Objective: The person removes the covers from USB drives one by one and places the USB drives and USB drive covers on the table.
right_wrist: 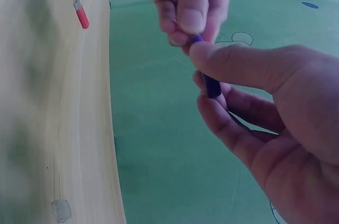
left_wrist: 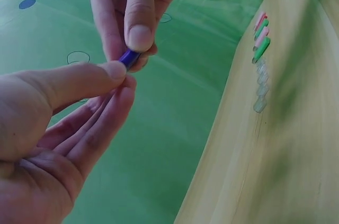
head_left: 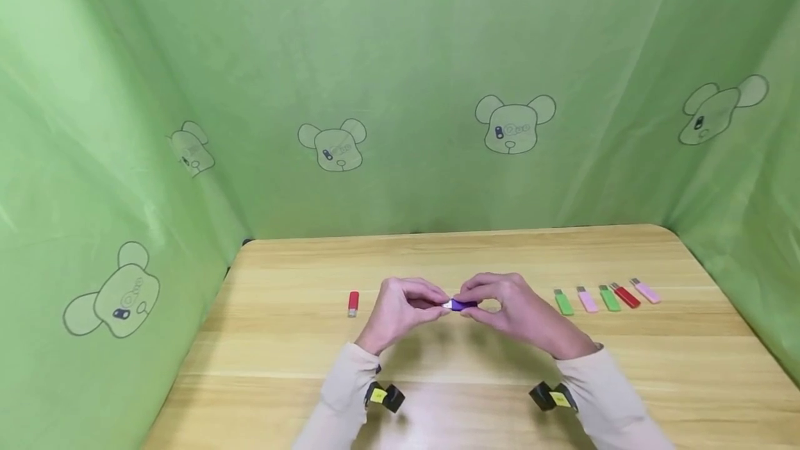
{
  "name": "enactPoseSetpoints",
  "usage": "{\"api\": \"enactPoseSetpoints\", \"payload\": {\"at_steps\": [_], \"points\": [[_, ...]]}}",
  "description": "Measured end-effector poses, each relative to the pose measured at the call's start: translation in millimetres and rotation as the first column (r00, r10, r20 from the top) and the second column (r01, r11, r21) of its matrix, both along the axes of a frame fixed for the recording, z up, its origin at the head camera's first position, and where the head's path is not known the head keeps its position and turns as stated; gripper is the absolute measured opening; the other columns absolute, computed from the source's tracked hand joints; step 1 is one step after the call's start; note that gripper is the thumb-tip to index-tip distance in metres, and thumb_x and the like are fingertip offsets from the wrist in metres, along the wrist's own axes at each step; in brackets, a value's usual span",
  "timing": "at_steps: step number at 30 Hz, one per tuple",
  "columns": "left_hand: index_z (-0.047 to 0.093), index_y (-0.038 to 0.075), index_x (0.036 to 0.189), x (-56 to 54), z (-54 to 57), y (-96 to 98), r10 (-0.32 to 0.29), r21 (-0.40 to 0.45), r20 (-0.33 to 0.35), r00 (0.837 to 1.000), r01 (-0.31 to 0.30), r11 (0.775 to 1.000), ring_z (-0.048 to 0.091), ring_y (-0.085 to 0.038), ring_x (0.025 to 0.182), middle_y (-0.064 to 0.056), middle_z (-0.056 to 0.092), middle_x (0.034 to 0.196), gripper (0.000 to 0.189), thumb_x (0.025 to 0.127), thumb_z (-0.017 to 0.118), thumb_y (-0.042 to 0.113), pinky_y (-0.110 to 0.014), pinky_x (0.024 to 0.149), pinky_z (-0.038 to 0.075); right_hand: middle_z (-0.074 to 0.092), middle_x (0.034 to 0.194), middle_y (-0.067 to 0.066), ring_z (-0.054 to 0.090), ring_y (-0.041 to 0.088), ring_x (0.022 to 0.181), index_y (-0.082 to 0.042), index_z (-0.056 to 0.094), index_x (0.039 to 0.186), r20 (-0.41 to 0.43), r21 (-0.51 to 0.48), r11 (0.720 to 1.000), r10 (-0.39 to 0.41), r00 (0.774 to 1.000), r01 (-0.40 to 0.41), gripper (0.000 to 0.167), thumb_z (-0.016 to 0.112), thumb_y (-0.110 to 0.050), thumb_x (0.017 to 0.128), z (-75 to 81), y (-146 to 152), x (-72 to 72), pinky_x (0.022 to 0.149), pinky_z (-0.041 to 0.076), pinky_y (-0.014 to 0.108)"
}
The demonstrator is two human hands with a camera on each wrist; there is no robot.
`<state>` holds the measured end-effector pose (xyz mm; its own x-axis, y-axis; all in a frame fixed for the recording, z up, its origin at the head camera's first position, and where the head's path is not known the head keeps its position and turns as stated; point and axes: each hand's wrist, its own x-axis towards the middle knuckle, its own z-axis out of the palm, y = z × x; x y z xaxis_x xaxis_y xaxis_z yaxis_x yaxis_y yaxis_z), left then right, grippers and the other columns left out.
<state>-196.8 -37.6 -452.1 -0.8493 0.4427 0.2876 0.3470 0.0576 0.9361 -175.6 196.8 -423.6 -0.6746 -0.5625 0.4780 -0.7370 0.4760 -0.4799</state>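
A purple USB stick [head_left: 464,305] is held above the table between both hands, its pale end pointing left. My left hand [head_left: 402,307] pinches that pale end between thumb and fingertips, which cover much of it; I cannot tell whether a cap sits there. At the other end, my right hand [head_left: 509,304] pinches the purple body with thumb and fingers. In the right wrist view the dark body [right_wrist: 212,85] sticks out below the right thumb. The two hands' fingertips almost meet in the left wrist view.
On the wooden table [head_left: 281,360], a red USB stick [head_left: 353,303] lies left. Right lie green [head_left: 564,302], pink [head_left: 587,299] and red [head_left: 626,296] sticks in a row. Several clear caps [left_wrist: 261,89] continue that row. Green curtains [head_left: 400,33] enclose the table.
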Motion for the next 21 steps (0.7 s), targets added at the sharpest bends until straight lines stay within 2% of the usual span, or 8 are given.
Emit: {"api": "enactPoseSetpoints", "payload": {"at_steps": [4,6,11,13,18,21], "points": [[0.080,-0.002,0.097,-0.9,-0.9,-1.5,-0.037,-0.008,0.020,0.999,0.037,0.999,0.075,-0.013,0.086,-0.013,0.077,0.099,0.017,0.081,0.083,-0.006,-0.034,0.079,0.064,0.076,0.106,0.002,0.074,0.016,0.091,-0.008,0.081,0.105,0.050,0.022,0.999,0.041,0.998,-0.042,0.024,0.083,0.001,0.083,0.9,3.8,-2.7,0.080,0.063,0.028],[0.080,-0.001,0.096,-1.1,-1.3,-1.6,-0.037,-0.015,0.025,0.999,0.037,0.999,0.075,-0.013,0.086,-0.013,0.077,0.098,0.016,0.081,0.084,-0.005,-0.034,0.079,0.064,0.076,0.106,0.003,0.074,0.016,0.091,-0.008,0.081,0.104,0.056,0.019,0.999,0.040,0.998,-0.041,0.024,0.084,0.001,0.082,-0.7,4.3,-3.9,0.081,0.063,0.029],[0.080,-0.001,0.097,-0.9,-1.3,1.1,0.018,-0.010,0.021,1.000,-0.018,1.000,0.075,-0.014,0.085,-0.013,0.077,0.098,0.017,0.081,0.084,-0.005,-0.031,0.078,0.064,0.076,0.103,0.007,0.075,0.019,0.088,-0.006,0.081,0.102,-0.028,-0.028,0.999,-0.030,0.999,0.029,0.023,0.085,0.001,0.081,-8.5,-0.7,-2.6,0.077,0.063,0.026],[0.079,-0.002,0.097,-0.4,-1.7,1.5,0.027,-0.006,0.021,0.999,-0.027,1.000,0.075,-0.015,0.084,-0.013,0.077,0.098,0.018,0.081,0.084,-0.006,-0.031,0.077,0.064,0.076,0.102,0.007,0.075,0.019,0.088,-0.006,0.081,0.102,-0.033,-0.036,0.999,-0.041,0.999,0.040,0.022,0.085,0.000,0.081,-10.0,-1.8,-1.3,0.077,0.063,0.025],[0.080,-0.001,0.096,1.8,-4.7,1.2,-0.009,-0.033,0.038,0.999,0.010,0.999,0.075,-0.015,0.081,-0.008,0.077,0.095,0.017,0.080,0.084,-0.006,-0.032,0.075,0.065,0.076,0.104,0.003,0.074,0.016,0.089,-0.008,0.081,0.103,0.033,-0.009,1.000,0.020,0.999,-0.020,0.023,0.084,0.002,0.082,-8.9,3.7,-0.6,0.078,0.063,0.027],[0.080,-0.001,0.096,2.3,-6.7,1.4,0.005,-0.034,0.058,0.998,-0.003,0.999,0.075,-0.014,0.080,-0.008,0.078,0.094,0.017,0.080,0.084,-0.006,-0.031,0.075,0.065,0.076,0.103,0.004,0.074,0.016,0.088,-0.007,0.081,0.102,0.019,-0.015,0.999,0.033,0.999,-0.033,0.023,0.084,0.002,0.081,-10.4,3.7,-1.5,0.078,0.063,0.027]]}}
